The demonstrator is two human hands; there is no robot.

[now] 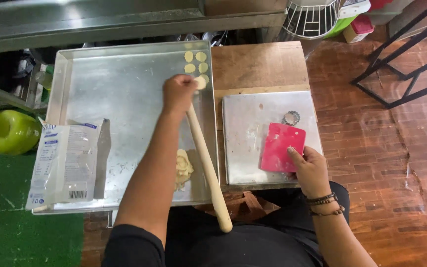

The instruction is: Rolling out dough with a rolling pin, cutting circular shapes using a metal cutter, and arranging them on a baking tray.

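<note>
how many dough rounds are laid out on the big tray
6 can be seen on the big tray, at its far right corner: dough rounds in two short columns, the nearest at the left hand fingertips. The hand may hide more.

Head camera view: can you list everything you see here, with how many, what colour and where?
Baking tray: one, silver, left.
Dough rounds: about six, pale yellow, tray's far right corner.
Dough lump: one, pale yellow, tray's near right.
Rolling pin: one, wooden, along tray's right edge.
Flour bag: one, white, tray's near left.
Metal board: one, silver, right.
Cookie cutter: one, metal, on board.
Scraper: one, pink, on board.
Jug: one, green, far left.
Left hand: placing a round.
Right hand: holding scraper.
</note>
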